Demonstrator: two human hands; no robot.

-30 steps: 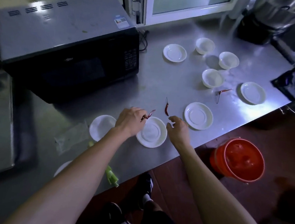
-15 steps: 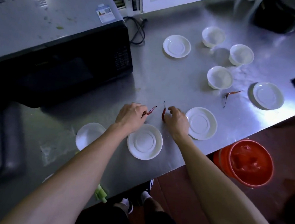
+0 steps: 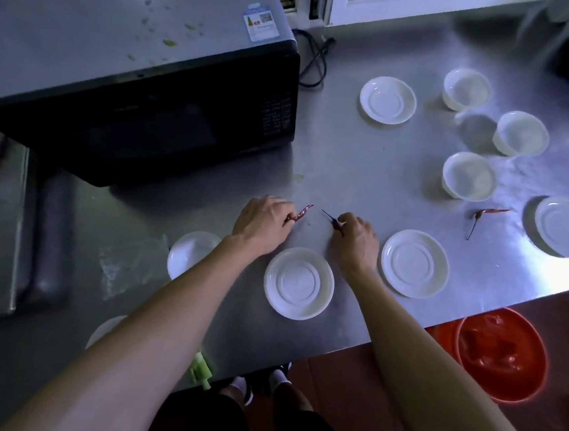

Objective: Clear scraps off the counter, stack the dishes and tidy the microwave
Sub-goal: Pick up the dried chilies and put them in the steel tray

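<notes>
On the steel counter, my left hand pinches a dried red chili whose tip sticks out to the right. My right hand pinches a second dried chili by its dark stem end. A third chili lies loose further right. White saucers lie around: one below my hands, one right of my right hand, one far right, one at the back. Three white bowls stand at the back right. The black microwave sits at the left, door closed.
A red bucket stands on the floor below the counter's right edge. Green vegetable scraps lie at the front edge, a clear plastic bag to the left. Another saucer lies by my left forearm. Crumbs dot the microwave top.
My right hand has reached the second chili and picked it up by the stem. My left hand keeps holding its chili. The view has tilted down and closer.
</notes>
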